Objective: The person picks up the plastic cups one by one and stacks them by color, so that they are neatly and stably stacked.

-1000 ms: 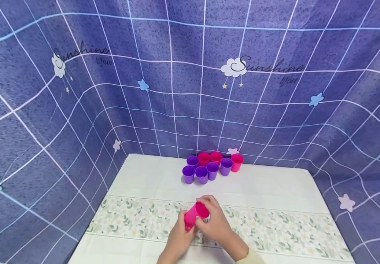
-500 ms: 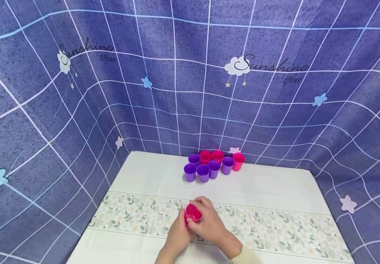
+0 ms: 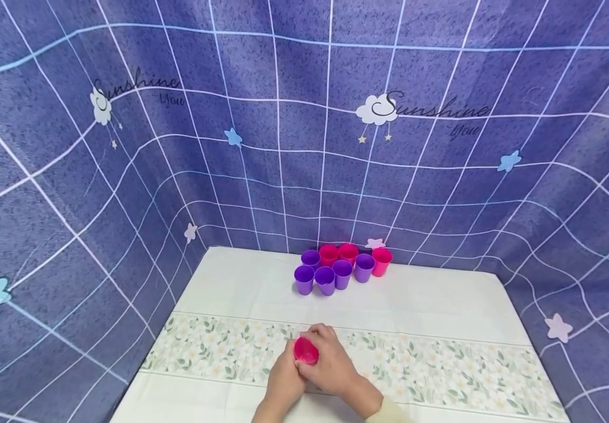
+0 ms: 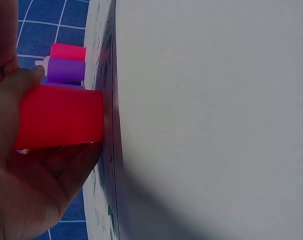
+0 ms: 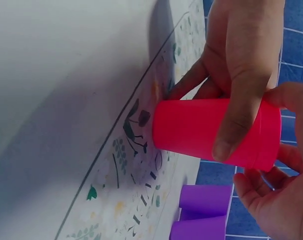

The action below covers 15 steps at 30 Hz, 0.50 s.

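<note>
Two pink cups [image 3: 306, 351], nested one in the other, stand upright between my hands over the floral band. A step near the rim shows in the right wrist view, on the pink cups [image 5: 206, 127]. My left hand [image 3: 286, 376] grips the body of the lower cup; its thumb [image 5: 239, 120] lies across the side. My right hand [image 3: 330, 361] holds the rim of the upper cup from the right, with thumb and fingers around it. In the left wrist view, the left hand [image 4: 31, 190] wraps the lower cup [image 4: 66, 117], whose base is close to the tablecloth.
At the back of the table stands a cluster of upright cups: several purple cups [image 3: 325, 281] and 3 pink ones, one pink cup [image 3: 382, 261] at its right end. A white tablecloth [image 3: 241, 282] with a floral strip covers the table. Blue gridded curtain [image 3: 304, 147] encloses the back and sides.
The upper pink cup, tilted and higher a second ago, has gone down into the lower one. The pair has turned more upright, and both hands have drawn closer together around it.
</note>
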Each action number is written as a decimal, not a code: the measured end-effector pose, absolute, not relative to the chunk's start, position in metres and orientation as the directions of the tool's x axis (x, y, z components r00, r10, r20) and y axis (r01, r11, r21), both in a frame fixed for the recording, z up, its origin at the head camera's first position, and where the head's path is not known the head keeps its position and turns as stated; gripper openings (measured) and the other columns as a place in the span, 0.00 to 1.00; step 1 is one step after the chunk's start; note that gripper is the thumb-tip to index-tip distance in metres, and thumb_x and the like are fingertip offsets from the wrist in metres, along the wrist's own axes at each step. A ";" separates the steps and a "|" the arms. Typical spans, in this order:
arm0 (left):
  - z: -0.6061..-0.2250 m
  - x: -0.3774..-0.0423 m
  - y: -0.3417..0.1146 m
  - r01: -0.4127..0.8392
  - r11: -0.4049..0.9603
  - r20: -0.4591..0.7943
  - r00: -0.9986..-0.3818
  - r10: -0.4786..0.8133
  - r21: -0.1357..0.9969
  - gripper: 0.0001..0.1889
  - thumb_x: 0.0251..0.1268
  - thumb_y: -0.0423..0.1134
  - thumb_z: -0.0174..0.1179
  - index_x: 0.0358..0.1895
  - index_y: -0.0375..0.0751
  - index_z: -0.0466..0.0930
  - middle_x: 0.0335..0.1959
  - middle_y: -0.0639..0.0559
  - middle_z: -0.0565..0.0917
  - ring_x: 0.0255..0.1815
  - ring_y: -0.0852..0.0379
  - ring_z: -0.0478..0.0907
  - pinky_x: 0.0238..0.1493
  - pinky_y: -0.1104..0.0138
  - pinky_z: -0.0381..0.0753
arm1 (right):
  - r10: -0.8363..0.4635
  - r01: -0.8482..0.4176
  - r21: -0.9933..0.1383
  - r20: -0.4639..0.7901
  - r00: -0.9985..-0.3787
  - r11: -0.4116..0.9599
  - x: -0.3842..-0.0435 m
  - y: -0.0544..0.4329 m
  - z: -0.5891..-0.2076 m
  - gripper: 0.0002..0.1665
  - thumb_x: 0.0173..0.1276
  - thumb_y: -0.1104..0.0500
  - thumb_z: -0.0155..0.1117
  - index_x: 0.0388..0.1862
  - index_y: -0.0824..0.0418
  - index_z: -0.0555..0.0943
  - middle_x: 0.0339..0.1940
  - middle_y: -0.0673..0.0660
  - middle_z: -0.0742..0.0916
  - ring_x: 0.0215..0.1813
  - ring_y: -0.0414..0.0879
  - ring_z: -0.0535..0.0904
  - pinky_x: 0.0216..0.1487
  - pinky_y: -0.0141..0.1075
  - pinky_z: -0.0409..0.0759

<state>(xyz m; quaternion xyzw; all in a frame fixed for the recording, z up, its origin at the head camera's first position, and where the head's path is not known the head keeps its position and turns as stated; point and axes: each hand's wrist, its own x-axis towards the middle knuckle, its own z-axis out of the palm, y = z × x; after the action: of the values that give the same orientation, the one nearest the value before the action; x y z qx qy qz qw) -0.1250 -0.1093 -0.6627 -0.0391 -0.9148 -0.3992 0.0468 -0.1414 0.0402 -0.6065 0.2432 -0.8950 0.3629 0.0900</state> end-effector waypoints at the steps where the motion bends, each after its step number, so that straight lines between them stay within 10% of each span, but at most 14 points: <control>1: -0.664 -0.125 -0.109 0.106 0.678 0.115 -0.993 0.031 0.728 0.26 0.62 0.41 0.71 0.61 0.42 0.74 0.57 0.43 0.89 0.59 0.47 0.89 0.61 0.52 0.88 | -0.372 -0.500 -0.604 0.335 -0.866 0.620 -0.141 0.040 -0.608 0.34 0.53 0.50 0.80 0.61 0.56 0.85 0.53 0.47 0.82 0.55 0.41 0.76 0.52 0.32 0.86; 15: -0.663 -0.125 -0.105 0.092 0.684 0.126 -0.992 0.000 0.723 0.30 0.57 0.44 0.76 0.62 0.41 0.78 0.54 0.44 0.91 0.55 0.48 0.91 0.57 0.52 0.90 | -0.381 -0.448 -0.660 0.255 -0.889 0.603 -0.142 0.053 -0.609 0.32 0.74 0.40 0.64 0.70 0.56 0.79 0.63 0.52 0.81 0.64 0.49 0.79 0.60 0.44 0.88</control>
<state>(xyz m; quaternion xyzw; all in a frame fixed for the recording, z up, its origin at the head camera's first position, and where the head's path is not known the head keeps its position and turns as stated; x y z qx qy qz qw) -0.1252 -0.1053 -0.6629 -0.0250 -0.9159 -0.3965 0.0581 -0.1419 0.0532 -0.6087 0.2319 -0.8941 0.3807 0.0441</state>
